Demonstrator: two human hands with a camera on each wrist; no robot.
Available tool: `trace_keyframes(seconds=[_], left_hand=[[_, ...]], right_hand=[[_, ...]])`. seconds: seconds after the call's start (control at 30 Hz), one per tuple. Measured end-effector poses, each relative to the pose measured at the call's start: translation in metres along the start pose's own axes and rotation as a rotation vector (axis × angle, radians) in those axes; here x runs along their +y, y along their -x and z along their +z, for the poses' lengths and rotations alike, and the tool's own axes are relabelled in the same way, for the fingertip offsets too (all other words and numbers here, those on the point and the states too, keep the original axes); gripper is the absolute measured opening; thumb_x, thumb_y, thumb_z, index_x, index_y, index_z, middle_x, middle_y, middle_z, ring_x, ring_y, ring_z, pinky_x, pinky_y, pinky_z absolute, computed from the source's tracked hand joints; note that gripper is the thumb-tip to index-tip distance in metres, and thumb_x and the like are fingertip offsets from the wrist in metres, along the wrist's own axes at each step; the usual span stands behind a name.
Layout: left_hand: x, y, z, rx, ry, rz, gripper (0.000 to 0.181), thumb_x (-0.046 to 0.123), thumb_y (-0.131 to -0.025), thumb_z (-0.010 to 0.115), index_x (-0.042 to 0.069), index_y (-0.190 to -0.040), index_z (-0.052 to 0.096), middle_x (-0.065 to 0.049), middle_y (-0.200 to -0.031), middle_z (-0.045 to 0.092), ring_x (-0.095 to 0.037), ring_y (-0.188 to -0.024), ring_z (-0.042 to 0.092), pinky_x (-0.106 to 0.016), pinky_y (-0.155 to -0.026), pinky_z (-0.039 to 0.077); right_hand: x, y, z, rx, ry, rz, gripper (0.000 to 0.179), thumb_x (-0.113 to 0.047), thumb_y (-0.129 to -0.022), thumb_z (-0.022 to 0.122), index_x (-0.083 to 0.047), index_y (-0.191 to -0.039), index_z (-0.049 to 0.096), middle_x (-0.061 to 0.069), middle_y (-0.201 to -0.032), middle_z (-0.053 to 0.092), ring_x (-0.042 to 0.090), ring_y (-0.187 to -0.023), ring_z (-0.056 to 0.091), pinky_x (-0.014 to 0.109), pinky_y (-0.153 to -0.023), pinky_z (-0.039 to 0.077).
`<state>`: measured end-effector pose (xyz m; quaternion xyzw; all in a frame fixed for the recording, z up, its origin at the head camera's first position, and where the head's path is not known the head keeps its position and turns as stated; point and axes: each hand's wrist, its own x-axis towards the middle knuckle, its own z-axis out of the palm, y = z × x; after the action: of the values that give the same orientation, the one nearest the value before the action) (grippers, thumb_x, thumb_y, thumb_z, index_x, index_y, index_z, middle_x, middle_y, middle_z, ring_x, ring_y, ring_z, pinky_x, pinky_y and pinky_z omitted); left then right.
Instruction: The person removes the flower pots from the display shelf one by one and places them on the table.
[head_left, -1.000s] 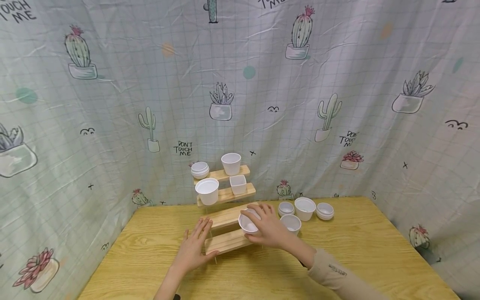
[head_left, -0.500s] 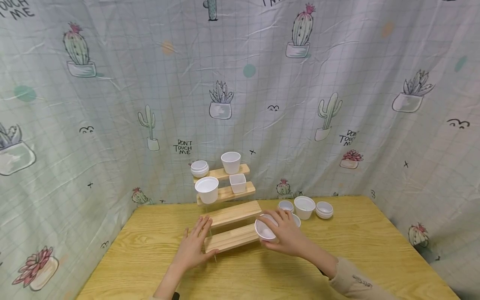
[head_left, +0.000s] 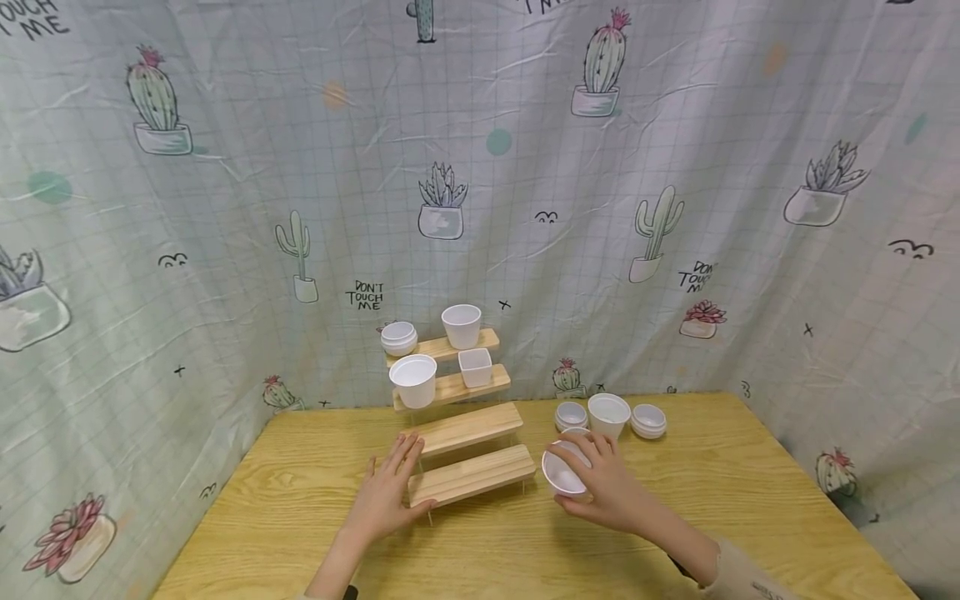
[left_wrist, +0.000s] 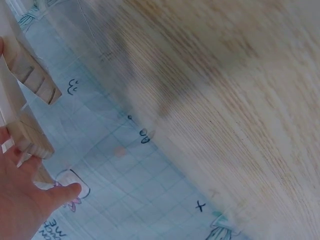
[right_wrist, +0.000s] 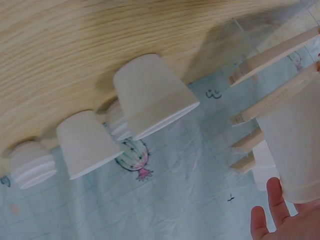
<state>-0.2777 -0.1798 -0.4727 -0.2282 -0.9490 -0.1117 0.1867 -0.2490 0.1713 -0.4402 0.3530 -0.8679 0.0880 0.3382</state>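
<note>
In the head view my right hand (head_left: 611, 487) grips a white tapered flowerpot (head_left: 561, 468) by its rim, just right of a tiered wooden stand (head_left: 472, 477). That pot (right_wrist: 295, 150) fills the right side of the right wrist view, with fingertips beside its rim. My left hand (head_left: 384, 493) rests against the left ends of the two lower boards, fingers straight and thumb stretched out. On the top board stand a rounded pot (head_left: 399, 338) and a tapered pot (head_left: 462, 327). The second board bears a wide pot (head_left: 413, 382) and a square pot (head_left: 475, 367). The lower two boards are bare.
Behind the right hand, several white pots stand on the wooden table (head_left: 712, 500): a small pot (head_left: 572, 417), a wide pot (head_left: 609, 417), a rounded pot (head_left: 648, 421) and one mostly hidden by the hand. A cactus-print curtain (head_left: 510, 192) encloses the table's back and sides.
The right hand has carried the pot rightward, from over the lower boards to past their right end. The left hand stays at the stand.
</note>
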Motion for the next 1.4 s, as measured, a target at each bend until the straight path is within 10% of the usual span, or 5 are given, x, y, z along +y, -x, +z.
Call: trace_keyframes(seconds=[1.4], left_hand=[[0.002,0.001,0.0,-0.001,0.001,-0.008,0.092,0.053,-0.069,0.067,0.01,-0.14,0.028,-0.008,-0.146,0.029,-0.029,-0.135,0.026,-0.067,-0.097,0.026]], right_hand=[[0.05,0.066,-0.017,0.07,0.054,0.156,0.059,-0.037,-0.066,0.072,-0.017,-0.118,0.055,0.009,-0.117,0.052,0.029,-0.098,0.042,0.042,-0.075,0.029]])
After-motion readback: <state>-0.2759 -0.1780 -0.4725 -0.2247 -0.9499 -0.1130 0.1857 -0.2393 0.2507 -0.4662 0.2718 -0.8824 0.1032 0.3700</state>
